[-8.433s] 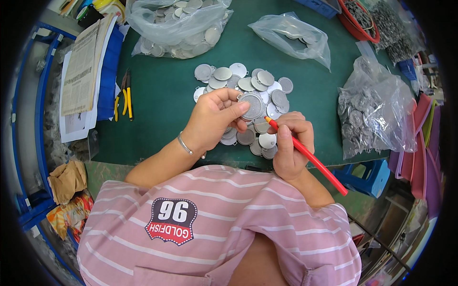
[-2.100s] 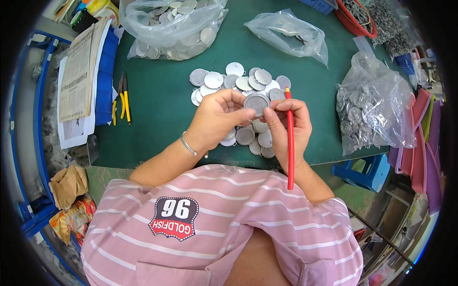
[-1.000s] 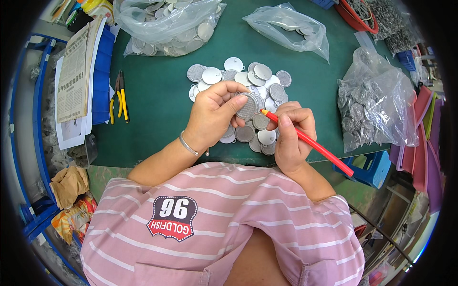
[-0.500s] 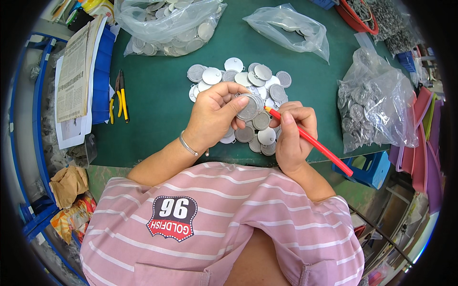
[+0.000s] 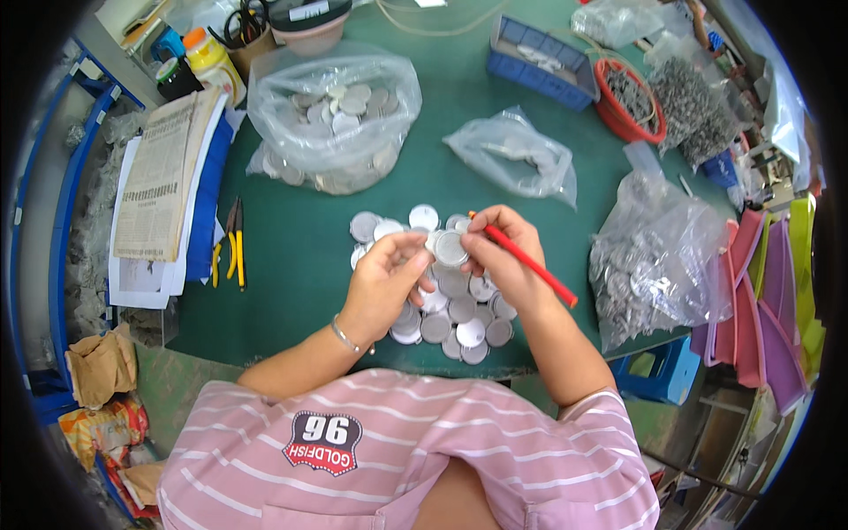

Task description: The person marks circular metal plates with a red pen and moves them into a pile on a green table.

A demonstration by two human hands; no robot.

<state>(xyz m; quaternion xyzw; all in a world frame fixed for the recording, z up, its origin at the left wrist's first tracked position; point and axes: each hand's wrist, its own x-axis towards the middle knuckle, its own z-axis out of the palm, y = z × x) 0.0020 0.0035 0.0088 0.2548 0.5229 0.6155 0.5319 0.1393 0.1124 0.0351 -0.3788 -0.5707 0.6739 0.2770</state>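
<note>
My left hand pinches a round silver-grey metal disc with a raised rim between thumb and fingers. At the disc's right edge, the thumb and fingertips of my right hand touch it. A red pencil is held in that same hand; it slants back over the fingers, and its orange tip pokes out beyond them at the far side. Beneath both hands, a loose heap of similar discs lies on the green tabletop, some shiny and some matt. My hands hide part of the heap.
Clear plastic bags of discs stand at the far left and right; a smaller bag lies between them. Yellow-handled pliers lie beside papers. Farther back are a blue bin and a red basket.
My right hand has moved up to the disc's edge, and the pencil tip has swung away from it to the far side. The view has shifted, showing more of the table's far part.
</note>
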